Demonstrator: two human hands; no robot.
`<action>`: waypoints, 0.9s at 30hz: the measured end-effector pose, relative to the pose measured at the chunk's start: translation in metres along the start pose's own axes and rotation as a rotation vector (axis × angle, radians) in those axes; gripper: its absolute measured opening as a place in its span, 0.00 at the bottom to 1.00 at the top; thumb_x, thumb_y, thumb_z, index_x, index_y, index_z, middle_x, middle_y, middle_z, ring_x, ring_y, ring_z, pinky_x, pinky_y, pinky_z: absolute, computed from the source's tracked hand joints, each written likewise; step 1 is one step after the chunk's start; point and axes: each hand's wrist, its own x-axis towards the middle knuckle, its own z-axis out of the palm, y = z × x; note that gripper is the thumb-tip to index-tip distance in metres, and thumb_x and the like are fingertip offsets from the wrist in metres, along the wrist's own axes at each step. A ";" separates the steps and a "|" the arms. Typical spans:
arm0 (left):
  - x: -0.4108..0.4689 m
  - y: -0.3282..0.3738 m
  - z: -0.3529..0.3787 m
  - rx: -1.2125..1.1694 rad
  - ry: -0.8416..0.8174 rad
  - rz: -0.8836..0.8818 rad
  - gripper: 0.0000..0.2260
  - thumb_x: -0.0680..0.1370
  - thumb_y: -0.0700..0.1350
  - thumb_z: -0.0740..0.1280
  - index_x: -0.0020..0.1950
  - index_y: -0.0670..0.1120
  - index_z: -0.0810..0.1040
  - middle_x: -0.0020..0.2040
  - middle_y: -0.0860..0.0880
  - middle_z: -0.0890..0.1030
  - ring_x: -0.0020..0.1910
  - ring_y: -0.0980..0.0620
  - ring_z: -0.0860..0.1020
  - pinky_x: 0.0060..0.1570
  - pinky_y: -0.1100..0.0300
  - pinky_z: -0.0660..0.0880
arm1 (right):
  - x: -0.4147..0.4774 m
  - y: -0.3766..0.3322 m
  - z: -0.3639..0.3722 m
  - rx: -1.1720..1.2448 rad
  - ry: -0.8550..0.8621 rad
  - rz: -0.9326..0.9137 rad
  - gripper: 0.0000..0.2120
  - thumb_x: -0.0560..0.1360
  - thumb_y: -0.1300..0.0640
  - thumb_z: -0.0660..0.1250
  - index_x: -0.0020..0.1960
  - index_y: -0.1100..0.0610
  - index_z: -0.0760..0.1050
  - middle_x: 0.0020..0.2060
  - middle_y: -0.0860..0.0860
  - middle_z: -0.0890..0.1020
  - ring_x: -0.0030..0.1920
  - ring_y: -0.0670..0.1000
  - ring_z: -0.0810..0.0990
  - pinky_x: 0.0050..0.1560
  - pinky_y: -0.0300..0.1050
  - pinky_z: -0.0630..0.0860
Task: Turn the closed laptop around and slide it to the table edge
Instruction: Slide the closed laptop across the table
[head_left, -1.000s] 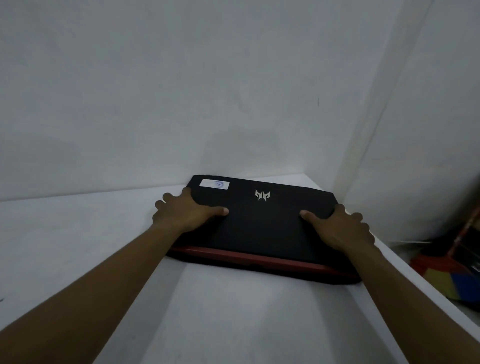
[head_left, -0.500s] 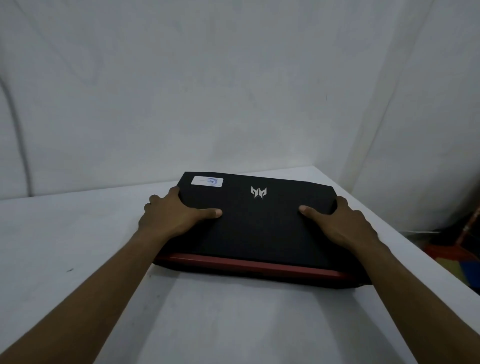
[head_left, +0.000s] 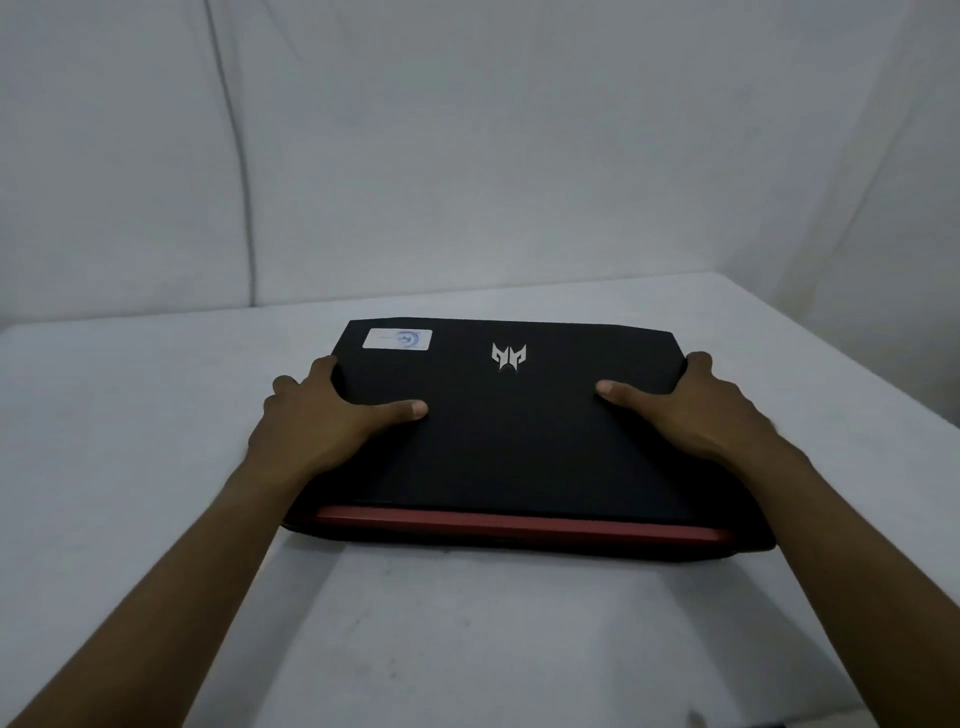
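Note:
A closed black laptop (head_left: 514, 441) lies flat on the white table (head_left: 130, 415), its red hinge strip facing me and a silver logo and white sticker near its far edge. My left hand (head_left: 322, 421) grips the laptop's left side, thumb on the lid and fingers curled over the edge. My right hand (head_left: 701, 410) grips the right side the same way. The fingertips of both hands are hidden below the laptop's sides.
White walls rise behind the table and to the right, meeting in a corner at the far right. A thin dark cable (head_left: 244, 171) runs down the back wall at the left. The table's right edge (head_left: 883, 395) slants toward me.
The laptop, held at both sides, has come toward me and away from the back right corner. Its far edge now sits squarer to me.

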 end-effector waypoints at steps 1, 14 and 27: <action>-0.002 -0.006 -0.005 -0.001 0.006 -0.007 0.55 0.48 0.80 0.69 0.71 0.58 0.68 0.63 0.47 0.74 0.63 0.43 0.75 0.60 0.42 0.75 | -0.004 -0.004 0.003 -0.008 -0.008 -0.012 0.60 0.56 0.16 0.63 0.74 0.55 0.60 0.67 0.56 0.77 0.62 0.62 0.78 0.59 0.59 0.75; -0.013 -0.082 -0.064 0.101 0.067 -0.094 0.51 0.49 0.80 0.69 0.67 0.54 0.72 0.60 0.46 0.74 0.60 0.43 0.75 0.57 0.42 0.76 | -0.038 -0.057 0.074 -0.086 -0.030 -0.127 0.55 0.61 0.18 0.62 0.71 0.58 0.64 0.63 0.57 0.79 0.60 0.63 0.79 0.49 0.52 0.72; -0.016 -0.101 -0.060 0.268 0.082 -0.122 0.45 0.63 0.78 0.63 0.73 0.54 0.66 0.66 0.43 0.71 0.69 0.41 0.66 0.56 0.45 0.70 | -0.029 -0.081 0.090 -0.276 0.000 -0.204 0.52 0.62 0.16 0.56 0.68 0.57 0.69 0.59 0.56 0.80 0.57 0.61 0.80 0.46 0.51 0.70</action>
